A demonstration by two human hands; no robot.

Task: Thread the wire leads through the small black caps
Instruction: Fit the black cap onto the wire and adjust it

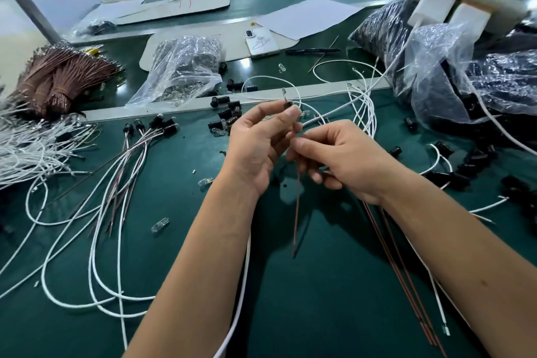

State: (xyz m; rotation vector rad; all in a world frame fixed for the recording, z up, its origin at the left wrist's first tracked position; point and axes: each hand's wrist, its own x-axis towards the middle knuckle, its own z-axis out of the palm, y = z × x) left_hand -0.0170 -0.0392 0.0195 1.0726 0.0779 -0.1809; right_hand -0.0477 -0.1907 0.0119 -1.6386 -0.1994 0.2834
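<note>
Green bench [180, 241]: left hand [255, 148] fingers pinch black cap [288, 104]; right hand [345, 157] fingers pinch brown lead [297, 206] below it.

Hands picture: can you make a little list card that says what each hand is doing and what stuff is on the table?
left hand: pinches a small black cap with a tiny clear bulb on top
right hand: pinches the thin brown wire lead hanging below the cap
finished pieces: black caps with wires, lying at left
loose black caps: behind the hands
white wires: spread over the green table
phone: far side, beside a black pen
</note>
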